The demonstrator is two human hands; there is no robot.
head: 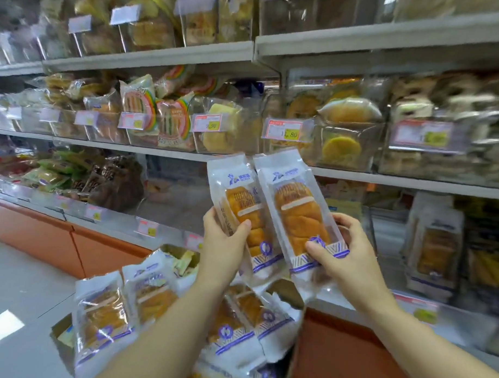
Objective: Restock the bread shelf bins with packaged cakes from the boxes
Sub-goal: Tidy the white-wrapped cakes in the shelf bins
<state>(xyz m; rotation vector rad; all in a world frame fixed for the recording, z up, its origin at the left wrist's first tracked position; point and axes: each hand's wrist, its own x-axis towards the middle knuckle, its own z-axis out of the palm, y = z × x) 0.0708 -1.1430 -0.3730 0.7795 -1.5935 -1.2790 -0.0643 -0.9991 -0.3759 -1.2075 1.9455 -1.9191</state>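
We hold two packaged cakes upright in front of the lower shelf, one per hand. Our left hand (224, 239) grips the left packet (238, 199), thumb across the front and fingers wrapped behind. Our right hand (345, 248) grips the right packet (295, 210), thumb pressed on its lower front and fingers curled round its right edge. The packets touch along their long sides, and their top seals reach the front edge of the middle shelf (412, 183). Behind them stands a clear bin (171, 194), between dark-wrapped goods (115, 184) on the left and matching white packs (436, 246) on the right. Below our forearms, a cardboard box (57, 334) holds more identical stock packets (105, 316). Each packet bears a blue logo and purple stripes, but the wording is too blurred to read. One price tag (287, 132) ends in ".80", and another tag (209, 124) seems to read "9.90".
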